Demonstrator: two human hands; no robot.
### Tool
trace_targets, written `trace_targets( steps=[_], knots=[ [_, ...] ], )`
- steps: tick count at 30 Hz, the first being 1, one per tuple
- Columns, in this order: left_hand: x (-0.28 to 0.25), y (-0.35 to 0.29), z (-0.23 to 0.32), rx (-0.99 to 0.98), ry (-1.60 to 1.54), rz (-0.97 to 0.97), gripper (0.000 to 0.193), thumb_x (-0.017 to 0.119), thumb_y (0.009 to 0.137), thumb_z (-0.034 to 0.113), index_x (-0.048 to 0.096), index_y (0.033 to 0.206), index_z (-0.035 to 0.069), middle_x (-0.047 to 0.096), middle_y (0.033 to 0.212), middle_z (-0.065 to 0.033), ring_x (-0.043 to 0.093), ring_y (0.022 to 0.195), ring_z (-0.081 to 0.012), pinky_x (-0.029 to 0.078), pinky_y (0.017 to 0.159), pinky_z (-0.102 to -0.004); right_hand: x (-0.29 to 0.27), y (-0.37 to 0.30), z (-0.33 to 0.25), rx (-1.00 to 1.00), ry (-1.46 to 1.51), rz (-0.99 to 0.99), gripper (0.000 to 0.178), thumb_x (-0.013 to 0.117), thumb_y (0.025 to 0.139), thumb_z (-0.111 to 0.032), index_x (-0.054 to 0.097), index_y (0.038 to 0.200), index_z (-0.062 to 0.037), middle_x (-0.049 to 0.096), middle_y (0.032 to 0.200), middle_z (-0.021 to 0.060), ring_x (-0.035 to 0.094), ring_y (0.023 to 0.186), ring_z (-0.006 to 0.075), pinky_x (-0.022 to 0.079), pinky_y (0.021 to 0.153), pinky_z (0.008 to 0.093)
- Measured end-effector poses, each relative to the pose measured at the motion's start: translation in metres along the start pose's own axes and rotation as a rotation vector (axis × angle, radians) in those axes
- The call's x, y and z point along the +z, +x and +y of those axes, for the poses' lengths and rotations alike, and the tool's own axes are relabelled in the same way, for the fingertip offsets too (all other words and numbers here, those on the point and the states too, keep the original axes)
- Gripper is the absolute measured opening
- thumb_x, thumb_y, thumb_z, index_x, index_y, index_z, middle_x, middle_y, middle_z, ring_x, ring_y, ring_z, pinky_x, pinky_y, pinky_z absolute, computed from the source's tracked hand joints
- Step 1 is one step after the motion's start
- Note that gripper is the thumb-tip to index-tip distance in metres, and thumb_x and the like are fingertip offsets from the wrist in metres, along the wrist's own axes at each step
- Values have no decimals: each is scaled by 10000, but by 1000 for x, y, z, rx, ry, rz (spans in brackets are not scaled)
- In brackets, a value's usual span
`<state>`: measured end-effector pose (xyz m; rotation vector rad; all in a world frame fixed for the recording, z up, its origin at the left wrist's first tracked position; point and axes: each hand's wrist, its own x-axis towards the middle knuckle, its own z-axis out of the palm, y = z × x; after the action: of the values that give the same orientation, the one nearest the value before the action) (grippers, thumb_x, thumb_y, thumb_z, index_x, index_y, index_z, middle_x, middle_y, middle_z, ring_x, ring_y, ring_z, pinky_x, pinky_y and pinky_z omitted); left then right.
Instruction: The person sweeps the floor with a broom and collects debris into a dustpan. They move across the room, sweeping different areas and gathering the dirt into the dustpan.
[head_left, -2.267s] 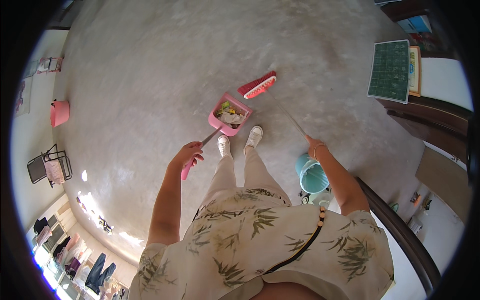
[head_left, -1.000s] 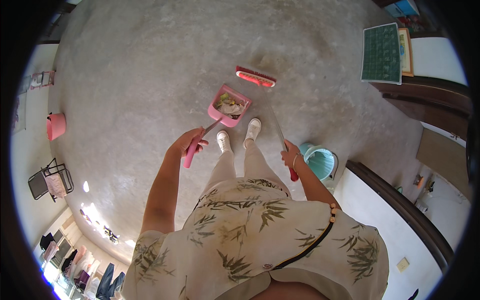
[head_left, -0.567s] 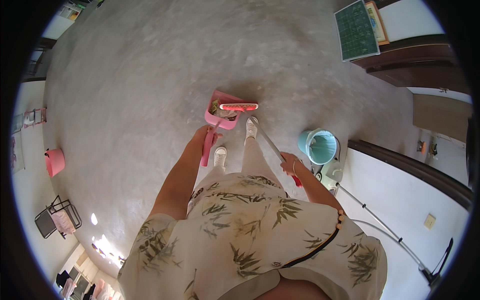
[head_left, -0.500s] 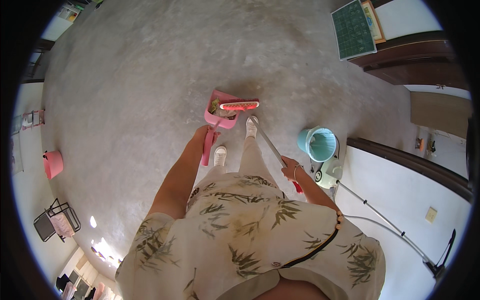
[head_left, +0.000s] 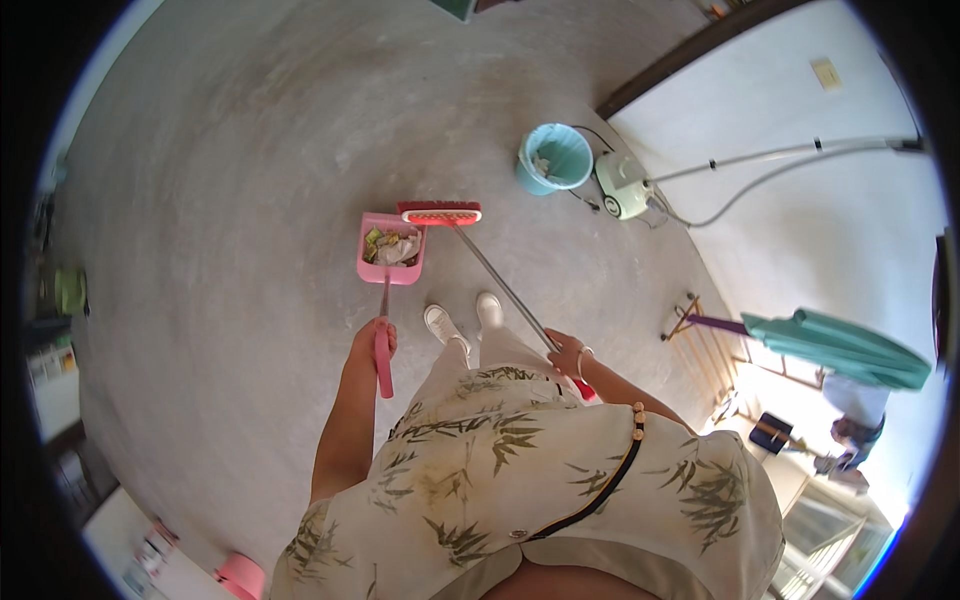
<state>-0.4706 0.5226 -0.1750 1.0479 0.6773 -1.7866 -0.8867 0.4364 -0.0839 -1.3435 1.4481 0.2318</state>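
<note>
My left hand [head_left: 376, 340] is closed around the handle of a pink long-handled dustpan [head_left: 404, 276]. In its pan lie crumpled pale paper [head_left: 400, 249] and several yellow-green wrapper scraps [head_left: 374, 240]. My right hand [head_left: 568, 354] grips the grey pole of a broom [head_left: 497, 281], whose red end shows past the wrist. The red-and-white broom head [head_left: 440, 214] is at the dustpan's far right corner, overlapping its rim in this view. Whether it touches the pan I cannot tell.
A light-blue lined bin [head_left: 532, 178] with some paper inside stands ahead to the right. Beside it is a pale green machine [head_left: 622, 186] with a pole and hose along the white wall. A wooden rack [head_left: 705, 350] and green umbrella-like cloth [head_left: 840, 348] are at right.
My body has turned to the right, so the bin and machine now appear farther ahead. Dustpan and broom came along in my hands, and the broom head no longer covers the litter.
</note>
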Motion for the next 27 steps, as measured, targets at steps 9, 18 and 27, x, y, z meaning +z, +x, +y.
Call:
trace_targets(
  steps=[9, 18, 27],
  knots=[
    [-82, -120, -244, 252, 203, -50, 74, 529, 772, 96, 508, 727, 40, 498, 600, -40, 505, 504, -114, 403, 404, -194, 59, -227, 215, -85, 218, 79, 605, 522, 760, -56, 356, 1330, -170, 536, 574, 41, 445, 392, 103, 397, 375, 264],
    [-71, -76, -365, 712, 246, 4, 178, 583, 790, 176, 482, 752, 35, 489, 581, -61, 484, 446, -173, 397, 395, -284, 22, -126, 330, -347, -100, 217, 222, 559, 775, -187, 534, 874, 9, 565, 607, 113, 561, 529, 205, 446, 525, 335],
    [0, -24, -281, 945, 547, 260, 79, 493, 744, 37, 418, 728, 21, 447, 539, -76, 469, 417, -180, 404, 367, -338, -50, -61, 244, -318, -13, 255, 242, 529, 805, -233, 538, 837, 7, 570, 575, 90, 541, 450, 170, 446, 449, 311]
  ],
)
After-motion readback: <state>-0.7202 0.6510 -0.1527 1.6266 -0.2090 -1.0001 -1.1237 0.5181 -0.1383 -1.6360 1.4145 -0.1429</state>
